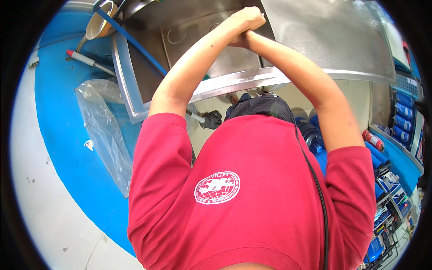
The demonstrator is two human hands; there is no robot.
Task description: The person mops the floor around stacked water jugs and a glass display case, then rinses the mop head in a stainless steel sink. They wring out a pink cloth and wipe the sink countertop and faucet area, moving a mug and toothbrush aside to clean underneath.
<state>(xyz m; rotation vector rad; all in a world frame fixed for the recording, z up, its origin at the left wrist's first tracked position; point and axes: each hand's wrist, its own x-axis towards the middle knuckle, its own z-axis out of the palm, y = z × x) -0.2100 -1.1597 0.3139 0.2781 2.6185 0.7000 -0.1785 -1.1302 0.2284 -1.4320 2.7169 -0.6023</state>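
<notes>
Both arms reach out over a stainless steel sink (177, 38), and the hands meet above its basin. My left hand (248, 19) lies over the right one, its fingers curled closed around it. Only a small part of my right hand (239, 41) shows beneath; its fingers are hidden. I cannot make out any object between the two hands. A thin blue pole (135, 42) slants across the left side of the sink and passes behind my left forearm.
A steel worktop (328, 38) adjoins the sink at right. At left are a pale round container (100, 22), a white handle with a red tip (83, 58) and a clear plastic sheet (103, 123). A blue water jug (312, 137) and stocked shelves (402, 117) stand at right.
</notes>
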